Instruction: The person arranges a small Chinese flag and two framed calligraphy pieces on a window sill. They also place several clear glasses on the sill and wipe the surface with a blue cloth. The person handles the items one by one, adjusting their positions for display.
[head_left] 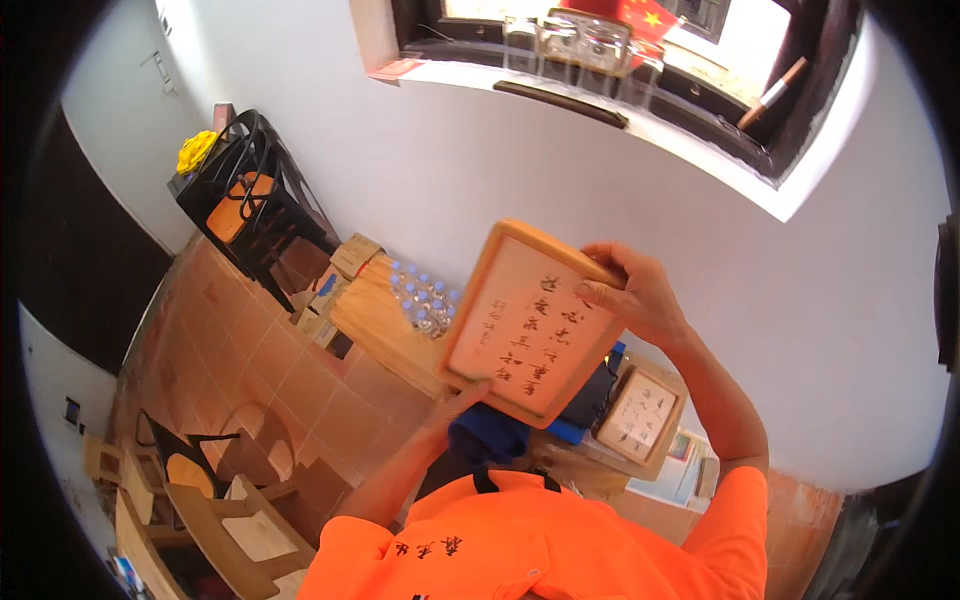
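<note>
A wooden picture frame with handwritten calligraphy on pale paper is tilted in front of me, above the table. My right hand grips its upper right edge, thumb on the front and fingers behind. At its lower left edge my left hand is closed on the wood, thumb in front; its other fingers are largely hidden. A smaller framed calligraphy lies beyond the large frame's lower right side. Dark blue cloth sits just below the large frame, near my left hand.
Clear bottles with blue caps stand on the wooden table by the wall. Cardboard boxes sit at its far end. Stacked black chairs are at the far left. Drinking glasses line the windowsill. Cardboard lies at lower left.
</note>
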